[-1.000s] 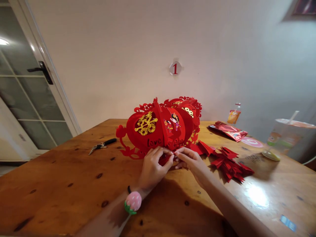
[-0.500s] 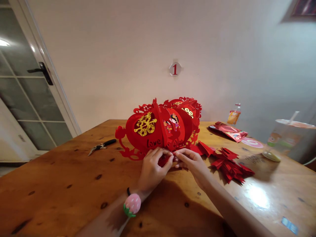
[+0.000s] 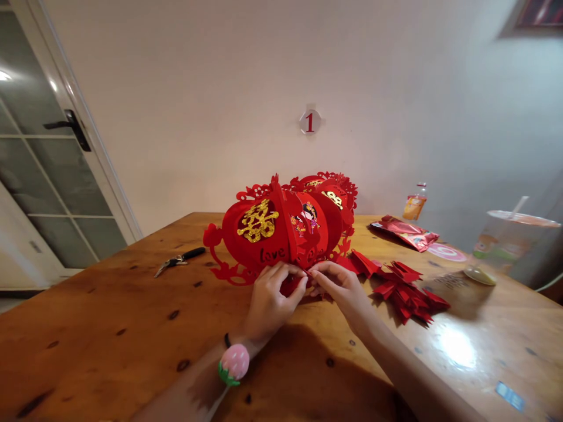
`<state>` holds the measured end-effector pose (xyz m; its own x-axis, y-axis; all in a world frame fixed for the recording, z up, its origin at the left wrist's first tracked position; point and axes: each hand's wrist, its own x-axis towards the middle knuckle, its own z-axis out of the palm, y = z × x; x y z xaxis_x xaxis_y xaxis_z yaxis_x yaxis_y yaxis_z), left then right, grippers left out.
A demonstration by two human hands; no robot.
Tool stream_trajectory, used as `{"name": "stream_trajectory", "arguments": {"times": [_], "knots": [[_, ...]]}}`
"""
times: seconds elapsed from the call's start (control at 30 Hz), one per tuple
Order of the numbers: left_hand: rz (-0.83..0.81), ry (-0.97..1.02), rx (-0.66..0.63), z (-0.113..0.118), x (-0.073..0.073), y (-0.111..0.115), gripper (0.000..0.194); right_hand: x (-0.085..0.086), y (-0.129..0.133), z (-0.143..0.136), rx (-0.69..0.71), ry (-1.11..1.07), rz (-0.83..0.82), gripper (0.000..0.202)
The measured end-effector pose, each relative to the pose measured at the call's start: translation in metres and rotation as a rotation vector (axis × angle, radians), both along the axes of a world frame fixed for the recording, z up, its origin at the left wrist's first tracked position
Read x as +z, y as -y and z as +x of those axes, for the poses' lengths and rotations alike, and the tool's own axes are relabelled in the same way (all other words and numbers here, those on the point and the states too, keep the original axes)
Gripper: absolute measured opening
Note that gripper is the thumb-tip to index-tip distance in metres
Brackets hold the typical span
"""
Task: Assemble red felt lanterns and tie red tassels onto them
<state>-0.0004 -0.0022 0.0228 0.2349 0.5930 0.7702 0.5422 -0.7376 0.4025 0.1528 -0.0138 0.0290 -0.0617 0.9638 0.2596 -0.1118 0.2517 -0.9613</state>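
A red paper lantern (image 3: pixel 264 234) with gold characters, the word "love" and a cartoon figure lies on its side on the wooden table (image 3: pixel 132 328). My left hand (image 3: pixel 277 293), with a pink strawberry band (image 3: pixel 234 361) at the wrist, pinches the lantern's near lower edge. Close beside it, my right hand (image 3: pixel 336 287) has thumb and forefinger closed on the same edge. The fingertips of both hands nearly meet, and the small part between them is mostly hidden. More red lantern pieces (image 3: pixel 338 190) with gold characters stand behind.
Folded red paper pieces (image 3: pixel 407 290) lie in a pile to the right. Pliers-like cutters (image 3: pixel 179 260) rest at the left. Farther right are a red foil bag (image 3: pixel 407 232), an orange drink bottle (image 3: pixel 415 202) and a large clear cup (image 3: pixel 504 246) with a straw.
The view has shifted very slightly, so everything sits a little farther left. Both hands stay at the lantern's edge in nearly the same pose.
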Motion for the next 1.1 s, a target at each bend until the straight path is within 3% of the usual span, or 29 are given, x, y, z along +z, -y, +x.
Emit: {"name": "stream_trajectory", "arguments": {"times": [0.63,0.73,0.87,1.0,1.1], "knots": [[0.001,0.002,-0.018,0.001,-0.001,0.001,0.004,-0.007,0.0,0.002,-0.181,0.283,0.207,0.018],[-0.015,0.047,-0.021,0.0,0.001,0.0,0.003,-0.006,0.002,0.002,-0.231,0.333,0.302,0.018],[-0.101,0.21,-0.025,-0.002,0.003,-0.001,0.005,-0.002,-0.001,0.013,-0.418,0.332,0.45,0.02],[-0.248,0.516,-0.201,-0.009,0.003,-0.008,0.016,0.0,-0.014,0.032,-0.676,0.139,0.423,0.03],[-0.224,0.721,-0.192,-0.017,0.006,-0.018,0.022,-0.007,-0.028,0.041,-0.543,-0.049,0.228,0.039]]}}
